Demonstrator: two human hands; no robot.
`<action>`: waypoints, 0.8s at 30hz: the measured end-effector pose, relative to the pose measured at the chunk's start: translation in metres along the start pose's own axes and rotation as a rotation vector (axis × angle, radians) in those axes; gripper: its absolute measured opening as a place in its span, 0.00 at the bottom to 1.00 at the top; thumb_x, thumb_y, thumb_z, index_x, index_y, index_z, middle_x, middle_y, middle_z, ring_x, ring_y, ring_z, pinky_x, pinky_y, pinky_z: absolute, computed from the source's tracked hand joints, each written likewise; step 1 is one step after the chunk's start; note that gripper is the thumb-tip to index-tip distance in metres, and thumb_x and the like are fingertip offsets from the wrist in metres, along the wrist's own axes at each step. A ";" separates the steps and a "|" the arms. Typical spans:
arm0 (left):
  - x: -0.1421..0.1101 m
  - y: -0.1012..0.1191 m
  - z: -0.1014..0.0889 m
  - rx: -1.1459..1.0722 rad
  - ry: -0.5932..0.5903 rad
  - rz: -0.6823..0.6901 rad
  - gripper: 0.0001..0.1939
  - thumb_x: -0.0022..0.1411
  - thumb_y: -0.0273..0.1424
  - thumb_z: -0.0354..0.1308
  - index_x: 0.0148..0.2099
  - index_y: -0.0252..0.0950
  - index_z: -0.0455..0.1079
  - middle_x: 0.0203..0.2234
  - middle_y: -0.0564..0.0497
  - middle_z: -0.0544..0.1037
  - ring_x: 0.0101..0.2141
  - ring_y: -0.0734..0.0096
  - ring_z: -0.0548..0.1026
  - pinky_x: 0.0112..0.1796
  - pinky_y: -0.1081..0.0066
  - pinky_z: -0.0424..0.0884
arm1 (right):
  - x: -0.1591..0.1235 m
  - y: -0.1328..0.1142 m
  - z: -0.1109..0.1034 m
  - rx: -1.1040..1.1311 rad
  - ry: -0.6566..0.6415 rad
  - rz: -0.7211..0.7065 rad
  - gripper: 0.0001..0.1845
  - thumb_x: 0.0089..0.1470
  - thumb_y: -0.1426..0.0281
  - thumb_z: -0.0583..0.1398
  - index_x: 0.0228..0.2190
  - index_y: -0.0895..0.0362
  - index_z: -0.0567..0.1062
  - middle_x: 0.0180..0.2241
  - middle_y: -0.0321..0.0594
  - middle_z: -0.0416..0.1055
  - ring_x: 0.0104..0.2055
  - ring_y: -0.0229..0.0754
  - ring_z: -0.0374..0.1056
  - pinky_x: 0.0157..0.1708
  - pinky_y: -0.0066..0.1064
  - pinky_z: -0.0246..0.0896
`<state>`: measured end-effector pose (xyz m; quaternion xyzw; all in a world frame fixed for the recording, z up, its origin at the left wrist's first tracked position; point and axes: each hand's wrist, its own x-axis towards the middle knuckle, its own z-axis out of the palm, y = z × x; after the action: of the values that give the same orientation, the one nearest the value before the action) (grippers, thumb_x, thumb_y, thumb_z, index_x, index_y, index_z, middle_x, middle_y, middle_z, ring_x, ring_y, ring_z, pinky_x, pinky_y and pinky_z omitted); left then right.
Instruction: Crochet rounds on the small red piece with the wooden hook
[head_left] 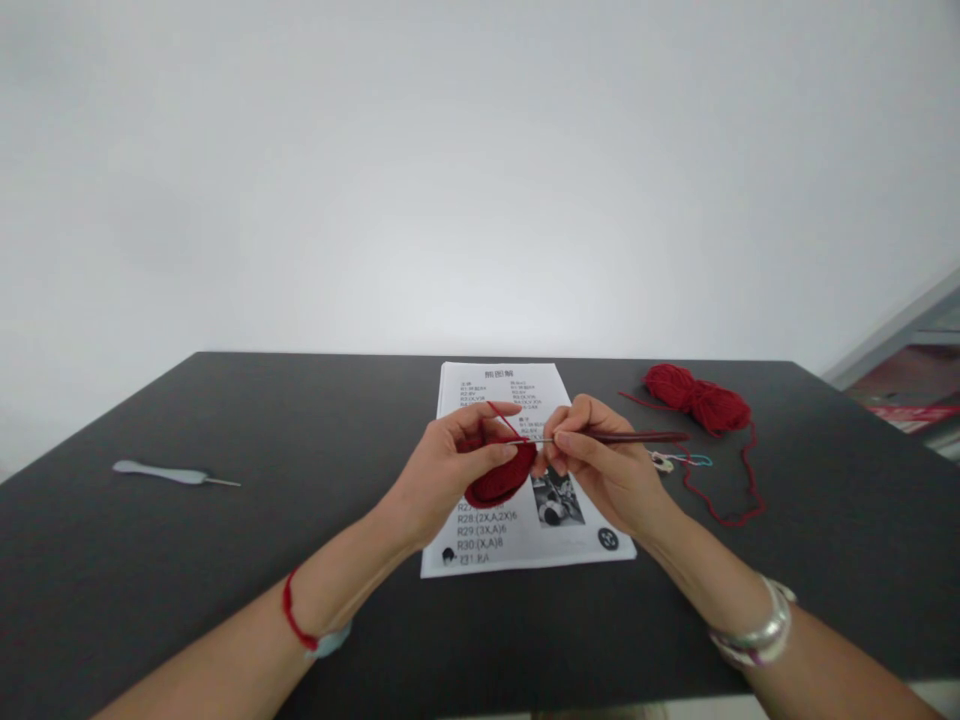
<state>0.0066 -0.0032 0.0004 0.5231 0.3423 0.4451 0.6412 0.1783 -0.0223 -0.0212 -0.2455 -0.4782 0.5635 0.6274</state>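
My left hand (461, 450) is closed on a rounded dark red crochet piece (501, 482), with a red strand running up over its raised index finger. Between thumb and fingers, my right hand (600, 455) grips a crochet hook (641, 437) with a reddish-brown handle. The hook's metal shaft points left and its tip meets the top edge of the crochet piece, beside my left thumb. The exact stitch at the tip is too small to make out. Both hands are above a printed pattern sheet (525, 560), covering part of its text.
A red yarn skein (697, 398) lies at the back right, its loose strand curling over the dark table (300, 430). Small stitch markers (664, 461) in white and blue rest by my right wrist. Another hook with a pale grey handle (161, 473) lies far left. A white wall stands behind.
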 end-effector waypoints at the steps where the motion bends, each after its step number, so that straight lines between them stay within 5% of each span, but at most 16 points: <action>1: 0.000 0.000 0.000 0.009 0.010 0.013 0.13 0.47 0.24 0.66 0.39 0.35 0.77 0.25 0.55 0.74 0.28 0.74 0.71 0.33 0.73 0.65 | 0.000 0.000 -0.001 -0.029 -0.011 -0.028 0.11 0.48 0.70 0.68 0.23 0.55 0.70 0.24 0.31 0.69 0.21 0.33 0.63 0.24 0.29 0.68; 15: -0.001 0.000 0.004 -0.012 0.078 0.004 0.15 0.47 0.25 0.65 0.41 0.35 0.76 0.23 0.57 0.72 0.25 0.75 0.70 0.28 0.76 0.65 | -0.011 0.006 0.001 -0.521 0.002 -0.305 0.08 0.56 0.70 0.61 0.27 0.53 0.67 0.26 0.33 0.70 0.26 0.37 0.69 0.23 0.29 0.60; 24: -0.002 -0.003 0.009 0.082 0.175 0.053 0.14 0.48 0.24 0.64 0.41 0.35 0.76 0.22 0.58 0.71 0.25 0.75 0.68 0.27 0.75 0.64 | -0.014 0.015 0.005 -0.949 -0.062 -0.641 0.10 0.56 0.80 0.57 0.31 0.51 0.65 0.29 0.34 0.68 0.26 0.36 0.66 0.25 0.27 0.61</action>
<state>0.0141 -0.0087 -0.0003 0.5170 0.4010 0.4914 0.5747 0.1679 -0.0329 -0.0367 -0.3266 -0.7475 0.0755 0.5735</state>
